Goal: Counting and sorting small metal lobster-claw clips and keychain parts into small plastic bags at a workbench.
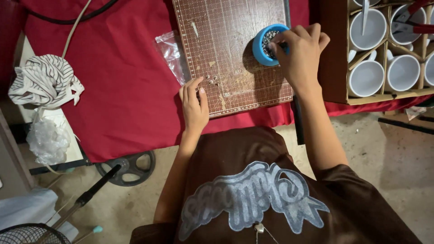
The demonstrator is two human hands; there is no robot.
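Beads [211,79], a few small metal ones, lie loose on the brown cutting mat [235,54] just beyond the fingertips of the left hand [194,106]. That hand rests flat on the near edge of the mat, fingers together and pointing away, holding nothing; its grip is open, and the beads sit a touch to its right, close enough to be nudged. A clear plastic bag [171,52] lies farther out to its left, half on the red cloth [122,90] that covers the surface.

Farther off, the right hand [300,54] curls over a blue cup [266,45] filled with the same small beads, fingertips pinched down into it. Whether the pinch has a bead I cannot tell, since the fingers hide it. The cup stands on the mat's far right part, directly under that grip.

To pick well here, I judge a light pinch with thumb and forefinger best, lifting straight up so the cup does not tip. A box of white mugs [389,54] stands to the right of that hand.
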